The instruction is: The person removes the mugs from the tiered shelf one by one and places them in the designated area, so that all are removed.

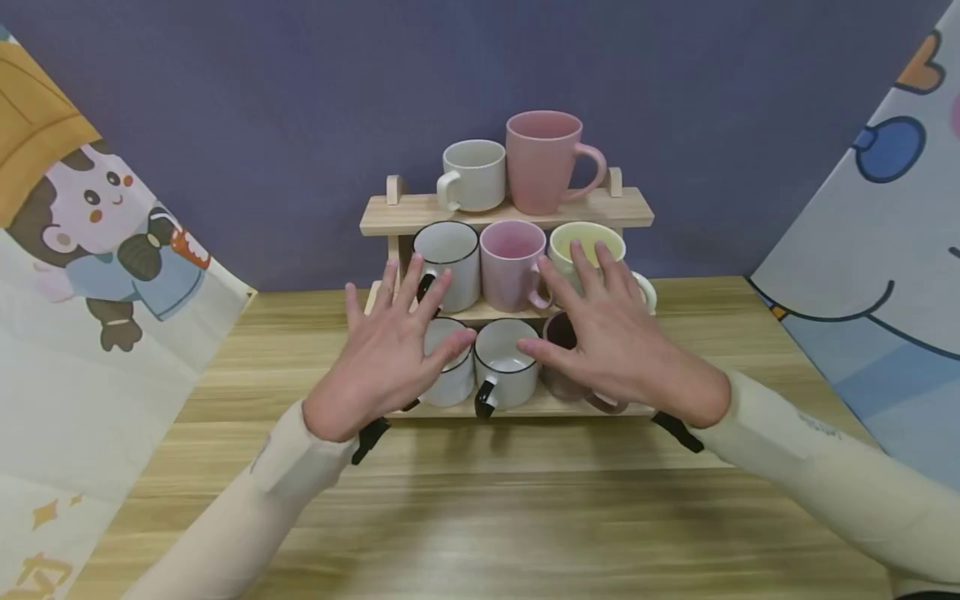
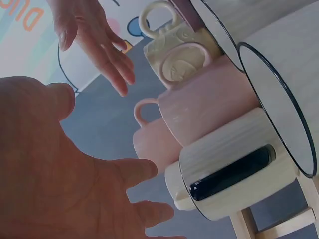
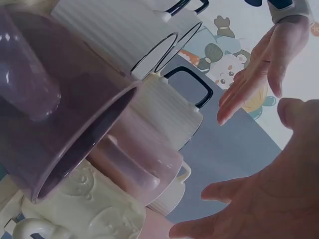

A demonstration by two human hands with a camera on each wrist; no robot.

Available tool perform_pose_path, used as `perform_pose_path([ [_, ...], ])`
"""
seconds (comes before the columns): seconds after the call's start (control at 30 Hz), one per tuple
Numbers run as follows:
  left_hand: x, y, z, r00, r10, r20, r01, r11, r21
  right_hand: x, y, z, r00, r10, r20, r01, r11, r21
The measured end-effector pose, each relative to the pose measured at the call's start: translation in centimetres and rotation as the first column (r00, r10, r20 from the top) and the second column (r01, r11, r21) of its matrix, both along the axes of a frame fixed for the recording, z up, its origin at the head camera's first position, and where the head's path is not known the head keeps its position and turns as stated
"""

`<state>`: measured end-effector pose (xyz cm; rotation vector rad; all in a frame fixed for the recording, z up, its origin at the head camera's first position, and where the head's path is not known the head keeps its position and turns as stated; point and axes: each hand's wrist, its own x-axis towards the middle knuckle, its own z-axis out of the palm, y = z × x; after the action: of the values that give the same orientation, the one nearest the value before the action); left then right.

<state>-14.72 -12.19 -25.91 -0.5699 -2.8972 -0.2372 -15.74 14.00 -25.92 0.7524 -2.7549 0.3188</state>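
My left hand (image 1: 386, 354) is spread before the left side of a three-tier wooden mug rack (image 1: 420, 218). My right hand (image 1: 615, 346) is spread before its right side. Both look empty, and the wrist views show space between fingers and mugs. On top stand a small white mug (image 1: 480, 179) and a large pink mug (image 1: 538, 171). The middle tier holds a black-rimmed white mug (image 1: 459, 271), a lilac-pink mug (image 1: 510, 271) and a pale yellow mug (image 3: 84, 204). Below are two black-rimmed white mugs, one central (image 1: 506, 379), and a dark purple-brown mug (image 3: 75, 84), partly hidden.
The rack stands on a wood-grain table (image 1: 480, 517) against a blue-grey backdrop (image 1: 300, 125). Cartoon-printed cloths hang at the left (image 1: 45, 333) and right (image 1: 847, 250). Dark straps (image 1: 370, 440) show under both wrists.
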Motion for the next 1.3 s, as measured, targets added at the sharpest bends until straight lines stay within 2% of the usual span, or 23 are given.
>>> perform_pose_path([
  [0.37,-0.5,-1.4,0.2,0.999,0.039,0.011,-0.040,0.998,0.050,-0.8,0.4,0.6,0.999,-0.039,0.033,0.039,0.999,0.003],
  [0.57,-0.7,-2.0,0.1,0.999,0.044,0.008,-0.045,0.998,0.045,-1.2,0.4,1.0,0.998,-0.054,0.042,0.052,0.998,0.042],
  [0.77,-1.6,-2.9,0.0,0.995,0.087,0.044,-0.088,0.995,0.038,-2.0,0.6,1.8,0.998,-0.054,0.034,0.052,0.998,0.045],
  [0.87,-2.4,-3.7,-0.1,0.991,0.120,0.066,-0.124,0.990,0.063,-2.6,0.9,2.5,0.999,-0.042,0.013,0.042,0.999,-0.006],
  [0.97,-3.4,-4.7,-0.5,0.987,0.144,0.067,-0.151,0.981,0.119,-3.3,1.3,3.5,1.000,-0.028,-0.007,0.027,0.994,-0.106],
  [1.07,-4.6,-5.6,-1.1,0.989,0.132,0.062,-0.142,0.970,0.197,-4.5,1.7,4.7,0.999,-0.034,-0.035,0.026,0.977,-0.212],
  [1.17,-5.7,-6.4,-1.8,0.993,0.108,0.056,-0.119,0.950,0.289,-5.9,2.0,5.9,0.996,-0.050,-0.076,0.026,0.955,-0.295],
  [1.3,-6.8,-7.1,-2.7,0.994,0.105,0.041,-0.113,0.919,0.377,-8.3,2.1,7.5,0.991,-0.053,-0.124,0.006,0.936,-0.352],
])
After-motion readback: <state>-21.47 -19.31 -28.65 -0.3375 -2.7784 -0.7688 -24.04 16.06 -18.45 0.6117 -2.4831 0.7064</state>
